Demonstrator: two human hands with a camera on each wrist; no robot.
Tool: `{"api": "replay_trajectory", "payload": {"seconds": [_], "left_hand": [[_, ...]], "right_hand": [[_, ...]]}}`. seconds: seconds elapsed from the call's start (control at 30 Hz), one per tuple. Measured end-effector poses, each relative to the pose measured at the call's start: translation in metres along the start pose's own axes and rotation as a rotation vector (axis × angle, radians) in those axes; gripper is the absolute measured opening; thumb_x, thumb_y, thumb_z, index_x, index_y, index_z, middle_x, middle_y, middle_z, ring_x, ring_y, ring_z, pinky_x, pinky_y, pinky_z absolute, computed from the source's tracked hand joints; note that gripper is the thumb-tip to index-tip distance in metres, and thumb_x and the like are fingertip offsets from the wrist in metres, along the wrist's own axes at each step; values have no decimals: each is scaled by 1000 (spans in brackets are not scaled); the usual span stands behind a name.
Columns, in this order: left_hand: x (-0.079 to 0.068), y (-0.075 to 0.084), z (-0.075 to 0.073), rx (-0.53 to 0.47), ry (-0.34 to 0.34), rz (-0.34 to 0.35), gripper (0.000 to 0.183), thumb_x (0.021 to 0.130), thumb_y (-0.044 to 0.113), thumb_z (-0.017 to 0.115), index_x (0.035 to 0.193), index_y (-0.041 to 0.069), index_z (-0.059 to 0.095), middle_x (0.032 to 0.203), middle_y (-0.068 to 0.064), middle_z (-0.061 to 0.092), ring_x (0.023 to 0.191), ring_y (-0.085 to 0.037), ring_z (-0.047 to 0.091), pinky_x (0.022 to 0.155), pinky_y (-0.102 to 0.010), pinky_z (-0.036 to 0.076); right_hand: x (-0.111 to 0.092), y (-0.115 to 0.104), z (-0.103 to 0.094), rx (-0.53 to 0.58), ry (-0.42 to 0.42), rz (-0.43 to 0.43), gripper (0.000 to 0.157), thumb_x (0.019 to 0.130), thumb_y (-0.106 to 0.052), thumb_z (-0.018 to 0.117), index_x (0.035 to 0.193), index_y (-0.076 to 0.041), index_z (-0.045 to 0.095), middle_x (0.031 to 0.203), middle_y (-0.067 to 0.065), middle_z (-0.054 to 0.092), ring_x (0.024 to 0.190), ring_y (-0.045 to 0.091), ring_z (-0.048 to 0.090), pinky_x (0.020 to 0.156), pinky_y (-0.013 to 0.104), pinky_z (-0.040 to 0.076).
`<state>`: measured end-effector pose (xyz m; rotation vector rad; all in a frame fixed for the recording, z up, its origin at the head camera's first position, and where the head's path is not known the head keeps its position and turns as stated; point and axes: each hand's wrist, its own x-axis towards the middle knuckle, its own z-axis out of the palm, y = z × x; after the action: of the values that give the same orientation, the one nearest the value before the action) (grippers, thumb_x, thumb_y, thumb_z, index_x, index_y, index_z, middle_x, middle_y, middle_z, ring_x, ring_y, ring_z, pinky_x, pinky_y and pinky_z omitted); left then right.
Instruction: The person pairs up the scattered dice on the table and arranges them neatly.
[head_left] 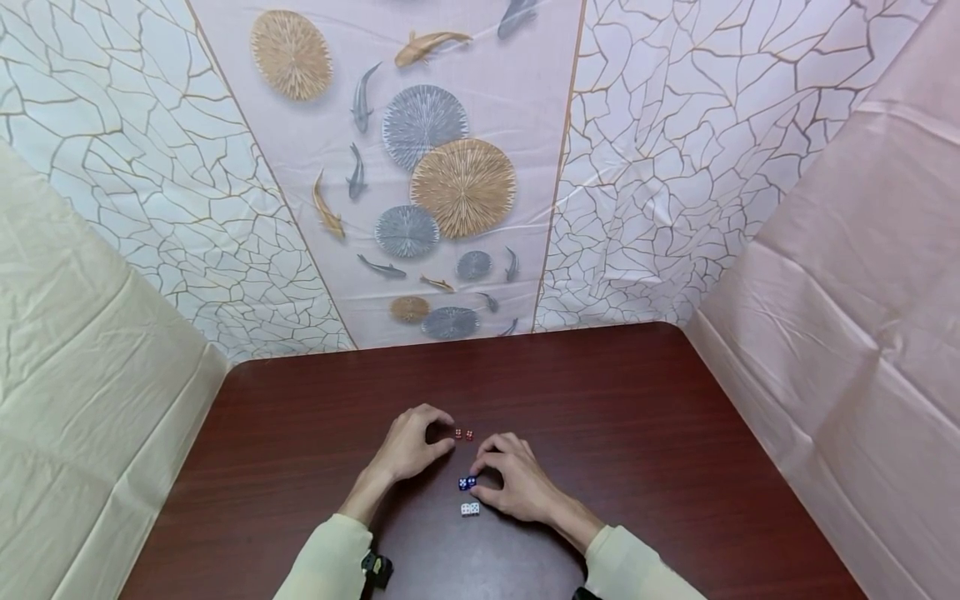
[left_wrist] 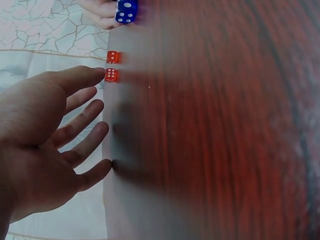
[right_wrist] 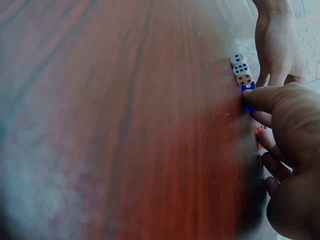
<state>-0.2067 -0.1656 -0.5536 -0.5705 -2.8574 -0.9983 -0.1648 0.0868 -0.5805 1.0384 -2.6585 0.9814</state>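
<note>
Two small red dice (head_left: 463, 434) lie side by side on the dark brown table (head_left: 600, 400). Left of them is my left hand (head_left: 411, 443), fingers spread and loosely bent, holding nothing. In the left wrist view its thumb tip comes up close to one red die (left_wrist: 111, 75); contact is unclear. My right hand (head_left: 519, 485) pinches the right-hand blue die (head_left: 472, 481) between thumb and forefinger. A second blue die (head_left: 462, 484) sits right against it on the left. Nearer me, two white dice (head_left: 470, 509) stand side by side. The thumb partly covers the blue die (right_wrist: 250, 87) in the right wrist view.
A patterned cloth (head_left: 450, 183) with fish and round motifs hangs behind the table's far edge. Pale cloth walls (head_left: 840, 350) rise along both sides. A dark wrist strap (head_left: 377, 570) is on the left sleeve.
</note>
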Motion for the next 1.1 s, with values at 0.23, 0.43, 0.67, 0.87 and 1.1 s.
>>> {"api": "replay_trajectory", "payload": {"seconds": [0.23,0.43,0.67,0.87,1.1], "left_hand": [[4,0,3,31,-10,-4,21,97,17,88,117,12,84,127,-10,80,126,-38,75,109,-64,55],[8,-2,6,62,-11,3,18,95,19,89,112,15,85,124,-8,81,122,-38,75,105,-67,54],[9,-1,9,86,-14,0,15,95,20,90,109,18,86,124,-7,81,120,-37,74,104,-66,53],[10,-1,10,103,-14,-5,14,95,21,90,108,18,87,123,-6,81,120,-37,73,105,-67,52],[11,-1,11,108,-13,-6,12,96,22,90,107,20,87,122,-4,81,121,-36,73,105,-66,51]], "right_hand": [[0,0,0,3,-15,20,20,90,-27,95,106,-20,84,121,-2,71,125,24,61,113,54,45],[-1,-2,-1,10,-22,32,21,90,-26,95,106,-20,84,121,-2,71,125,25,61,113,54,44],[-1,-3,-1,13,-31,38,20,91,-26,95,106,-20,84,122,-2,71,126,26,61,114,55,44],[-1,-4,-1,1,-13,24,19,90,-25,95,105,-20,84,121,-3,71,125,25,61,112,55,45],[-1,-3,-1,0,-10,21,19,91,-25,95,106,-20,84,121,-2,71,124,25,61,112,55,45]]}}
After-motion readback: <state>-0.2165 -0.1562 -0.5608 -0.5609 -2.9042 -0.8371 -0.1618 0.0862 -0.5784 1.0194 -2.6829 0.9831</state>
